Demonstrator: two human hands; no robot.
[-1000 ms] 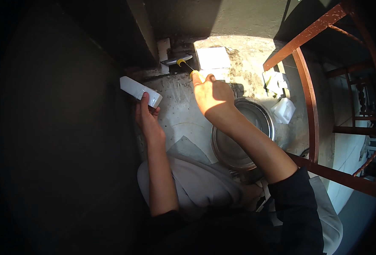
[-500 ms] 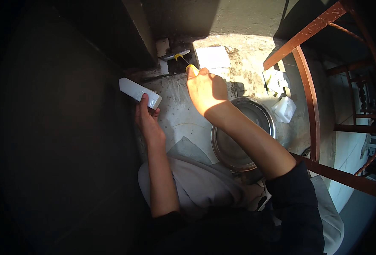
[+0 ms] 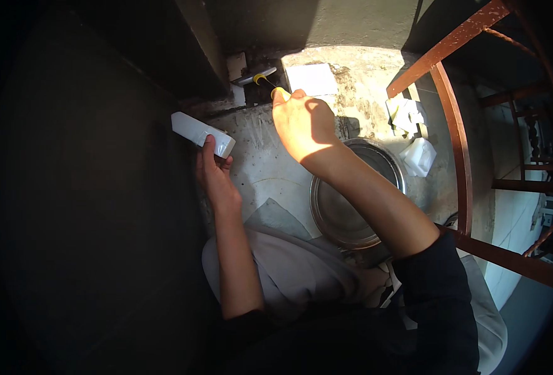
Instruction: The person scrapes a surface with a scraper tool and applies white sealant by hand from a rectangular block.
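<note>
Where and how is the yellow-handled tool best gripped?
Probably by its yellow handle, from the near side, as the right hand does: the handle end is nearer, and a thin shaft sets it apart from the flat metal blade.

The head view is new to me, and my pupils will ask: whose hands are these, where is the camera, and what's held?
No machine here: these are a person's bare hands. The camera sits on their head, looking down, so left in the picture is their left; its wide fisheye lens bends straight edges.

The left hand holds a long white block. The right hand grips a yellow-handled tool with a thin shaft.

On the stained floor lie a white square slab and a round metal basin, partly hidden by the right forearm. A brown metal frame stands at right.
</note>
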